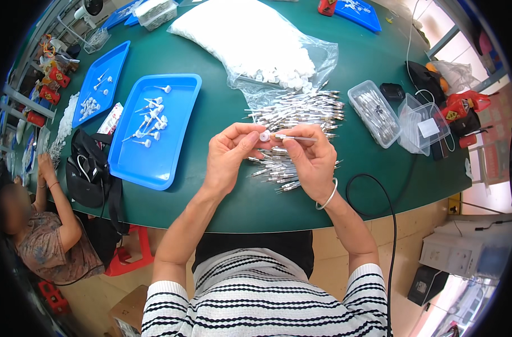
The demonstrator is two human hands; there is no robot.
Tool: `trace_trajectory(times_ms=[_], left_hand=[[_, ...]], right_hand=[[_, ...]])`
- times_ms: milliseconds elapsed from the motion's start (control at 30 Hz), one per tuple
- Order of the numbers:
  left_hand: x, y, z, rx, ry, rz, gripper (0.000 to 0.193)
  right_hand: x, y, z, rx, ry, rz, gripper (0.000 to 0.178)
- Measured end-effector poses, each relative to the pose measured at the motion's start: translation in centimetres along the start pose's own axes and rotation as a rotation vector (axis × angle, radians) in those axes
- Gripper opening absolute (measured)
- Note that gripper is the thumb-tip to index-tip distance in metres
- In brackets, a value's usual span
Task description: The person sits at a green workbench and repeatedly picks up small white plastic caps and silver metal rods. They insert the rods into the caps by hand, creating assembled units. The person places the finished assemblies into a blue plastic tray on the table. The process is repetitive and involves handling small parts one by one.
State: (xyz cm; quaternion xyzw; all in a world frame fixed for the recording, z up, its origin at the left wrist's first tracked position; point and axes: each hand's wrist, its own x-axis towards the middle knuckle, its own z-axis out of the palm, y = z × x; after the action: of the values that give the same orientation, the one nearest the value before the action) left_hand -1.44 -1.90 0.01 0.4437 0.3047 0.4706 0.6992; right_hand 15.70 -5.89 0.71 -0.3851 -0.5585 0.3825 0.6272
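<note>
Between thumb and fingertips, my left hand [228,156] pinches a small white round cap [264,136]. My right hand [312,160], with a bangle at the wrist, grips a thin metal-and-white rod [295,137] like a pen-shaped stick. Its left tip meets the cap or lies right against it; which one I cannot tell. Just beyond and under my hands lies a heap of similar thin rods [301,109] on the green table. Behind it, a clear plastic bag [239,39] spills many white caps. Left of my hands, a blue tray [174,140] holds several rods with caps on their ends.
A second blue tray [121,62] stands farther left, near a black bag [87,163]. On the right are a clear box of rods [374,115], another clear container [419,126] and a black cable [388,194]. A co-worker [53,236] sits at the left.
</note>
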Motion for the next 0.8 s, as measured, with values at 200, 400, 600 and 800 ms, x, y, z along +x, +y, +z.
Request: trace_trajectory(times_ms=[200,400,600,800], left_hand=[[0.1,0.2,-0.7,0.004,-0.025,-0.043,0.02],[0.2,1.1,0.1,-0.068,-0.063,-0.165,0.034],[0.2,1.0,-0.2,-0.124,-0.087,-0.262,0.032],[0.5,0.9,-0.6,-0.205,-0.106,-0.255,0.031]], right_hand=[[0.0,-0.3,-0.3,-0.005,-0.06,0.06,0.011],[0.1,0.2,-0.4,-0.02,-0.01,0.042,0.012],[0.2,-0.2,-0.5,-0.042,-0.014,0.054,0.013],[0.8,-1.5,-0.4,-0.09,-0.044,-0.037,0.011]])
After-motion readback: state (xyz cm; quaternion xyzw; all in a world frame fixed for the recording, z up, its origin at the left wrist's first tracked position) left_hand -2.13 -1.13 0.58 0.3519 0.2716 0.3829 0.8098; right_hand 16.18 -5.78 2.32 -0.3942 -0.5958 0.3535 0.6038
